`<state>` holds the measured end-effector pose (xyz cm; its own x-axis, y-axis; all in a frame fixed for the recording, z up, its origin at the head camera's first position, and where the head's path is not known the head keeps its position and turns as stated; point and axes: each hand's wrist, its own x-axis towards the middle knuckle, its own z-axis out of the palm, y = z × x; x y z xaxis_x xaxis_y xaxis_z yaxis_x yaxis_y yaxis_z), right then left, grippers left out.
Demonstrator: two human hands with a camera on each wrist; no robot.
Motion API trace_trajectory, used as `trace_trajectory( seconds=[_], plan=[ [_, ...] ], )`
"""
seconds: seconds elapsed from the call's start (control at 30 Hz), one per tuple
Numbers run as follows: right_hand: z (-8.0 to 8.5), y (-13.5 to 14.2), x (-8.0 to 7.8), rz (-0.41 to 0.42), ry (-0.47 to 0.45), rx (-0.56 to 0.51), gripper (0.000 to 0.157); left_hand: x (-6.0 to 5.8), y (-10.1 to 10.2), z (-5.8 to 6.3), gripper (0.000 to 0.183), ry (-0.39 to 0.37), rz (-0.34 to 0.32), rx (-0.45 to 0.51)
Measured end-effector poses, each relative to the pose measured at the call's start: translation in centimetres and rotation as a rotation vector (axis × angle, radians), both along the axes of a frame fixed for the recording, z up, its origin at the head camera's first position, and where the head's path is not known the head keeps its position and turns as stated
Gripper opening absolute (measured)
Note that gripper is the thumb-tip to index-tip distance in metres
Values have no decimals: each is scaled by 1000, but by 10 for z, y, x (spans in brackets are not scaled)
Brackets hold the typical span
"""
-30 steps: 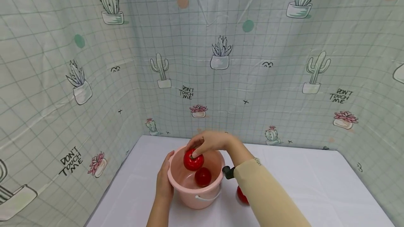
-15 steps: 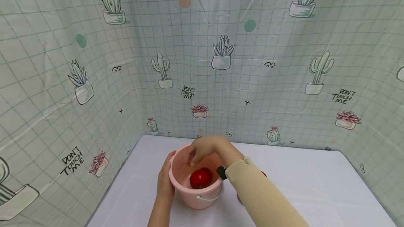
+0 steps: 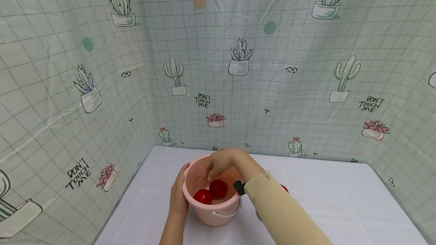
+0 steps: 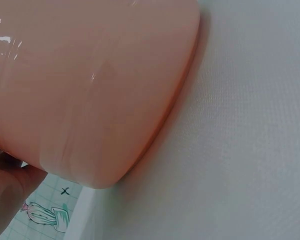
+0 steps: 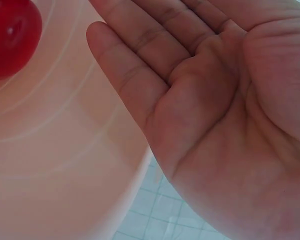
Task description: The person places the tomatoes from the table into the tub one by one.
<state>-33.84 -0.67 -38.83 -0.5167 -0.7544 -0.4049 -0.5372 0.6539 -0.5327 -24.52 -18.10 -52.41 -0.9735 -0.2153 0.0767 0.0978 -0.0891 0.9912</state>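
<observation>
A pink bucket [image 3: 212,214] with a white handle stands upright on the table. My left hand [image 3: 178,196] holds its left side, fingertips up at the rim; in the left wrist view part of that hand [image 4: 12,192] lies against the bucket wall. Inside are two glossy red tomatoes, one tomato [image 3: 203,196] at the near left and another tomato [image 3: 218,189] close beside it. My right hand [image 3: 223,162] reaches over the far rim, its fingers down inside the bucket. The right wrist view shows its bare palm [image 5: 200,105] with fingers extended, and a tomato [image 5: 12,37] apart from them.
Another red thing [image 3: 284,188] sits on the white table [image 3: 340,199] right of the bucket, mostly hidden by my right sleeve [image 3: 282,211]. A grid-patterned cloth with cactus drawings [image 3: 238,105] hangs behind and at both sides.
My right hand has lowered a tomato into the bucket and let it go. The tomatoes inside have shifted and now lie side by side. My left hand stays at the bucket.
</observation>
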Motion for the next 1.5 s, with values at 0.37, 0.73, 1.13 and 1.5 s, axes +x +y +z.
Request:
trace_trajectory(
  seconds=[0.37,0.73,1.13,1.5],
  plan=[
    [14,27,-7,35,9,-73,36,-1,0,1,49,-30,15,26],
    [24,117,6,-167,66,-332,27,-2,1,-2,50,-20,19,-15],
    [-26,218,20,-392,49,-564,45,-2,2,-2,50,-12,18,6],
    [-81,249,28,-487,2,-538,57,-2,3,0,50,-19,10,31]
  ],
)
